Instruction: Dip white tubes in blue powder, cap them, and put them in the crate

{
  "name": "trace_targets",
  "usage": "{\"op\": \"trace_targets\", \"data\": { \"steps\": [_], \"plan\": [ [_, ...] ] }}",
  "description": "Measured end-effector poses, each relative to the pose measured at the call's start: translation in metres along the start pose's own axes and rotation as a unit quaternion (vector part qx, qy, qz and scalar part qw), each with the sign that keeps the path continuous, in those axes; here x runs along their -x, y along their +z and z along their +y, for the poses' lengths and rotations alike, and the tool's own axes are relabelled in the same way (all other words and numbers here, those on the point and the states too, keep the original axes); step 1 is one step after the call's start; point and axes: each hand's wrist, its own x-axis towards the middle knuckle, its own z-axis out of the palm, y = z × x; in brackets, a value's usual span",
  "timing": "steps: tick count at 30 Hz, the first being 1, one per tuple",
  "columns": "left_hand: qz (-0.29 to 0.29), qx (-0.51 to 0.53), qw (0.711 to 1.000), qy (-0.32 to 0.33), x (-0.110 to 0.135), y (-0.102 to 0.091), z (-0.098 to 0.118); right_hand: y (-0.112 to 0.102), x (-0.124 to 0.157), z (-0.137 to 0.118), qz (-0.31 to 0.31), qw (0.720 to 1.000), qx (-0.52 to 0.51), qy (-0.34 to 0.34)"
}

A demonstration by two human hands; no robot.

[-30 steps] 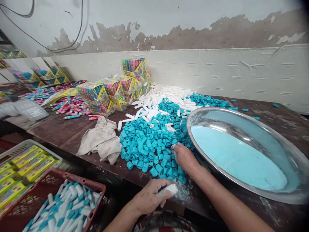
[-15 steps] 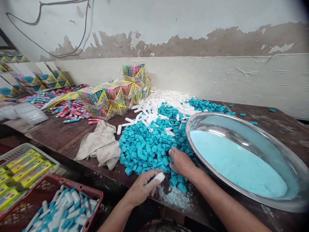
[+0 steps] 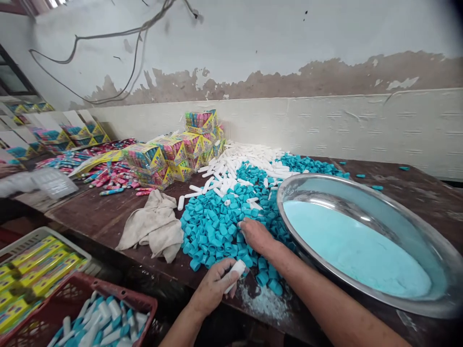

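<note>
Brown tabletop (image 3: 92, 209) below, the left hand (image 3: 212, 285) grips a white tube (image 3: 237, 270); the curled right hand (image 3: 256, 236) touches teal caps (image 3: 213, 224), grip unclear.

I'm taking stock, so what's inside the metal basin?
The metal basin holds pale blue powder, with its shiny inner wall showing above. The powder hides the bottom, so anything buried cannot be seen. The right hand is outside, at the blue caps.
</note>
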Motion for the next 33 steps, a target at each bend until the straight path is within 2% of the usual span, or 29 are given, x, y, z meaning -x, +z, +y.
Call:
{"op": "trace_targets", "data": {
  "steps": [4,7,8,11,13,19,23,25,28,33],
  "plan": [
    [0.007,0.051,0.999,0.005,0.002,-0.002,-0.001,-0.009,0.017,0.004,0.024,0.998,-0.061,0.013],
    [-0.007,0.074,0.997,-0.01,0.004,-0.001,-0.002,-0.021,0.046,0.003,-0.019,0.981,-0.191,0.004],
    [-0.017,0.075,0.997,-0.016,0.004,0.0,-0.001,-0.024,0.057,0.002,-0.049,0.961,-0.272,0.004],
    [-0.055,0.065,0.996,-0.031,0.005,0.005,0.0,-0.03,0.087,0.0,-0.117,0.875,-0.469,0.018],
    [-0.08,0.061,0.994,-0.033,0.005,0.01,0.003,-0.032,0.099,-0.001,-0.13,0.856,-0.499,0.032],
    [-0.11,0.069,0.99,-0.046,0.006,0.016,0.01,-0.033,0.109,-0.004,-0.16,0.838,-0.52,0.051],
    [-0.121,0.013,0.991,-0.056,0.005,0.016,0.013,-0.03,0.111,-0.004,-0.165,0.836,-0.519,0.064],
    [-0.125,-0.046,0.989,-0.057,0.005,0.017,0.015,-0.027,0.112,-0.003,-0.166,0.834,-0.522,0.074],
    [-0.103,-0.187,0.976,-0.044,0.006,0.022,0.02,-0.026,0.115,-0.004,-0.18,0.836,-0.51,0.089],
    [-0.076,-0.398,0.912,-0.055,0.005,0.035,0.025,-0.021,0.123,-0.007,-0.188,0.86,-0.462,0.108]
  ]
}}
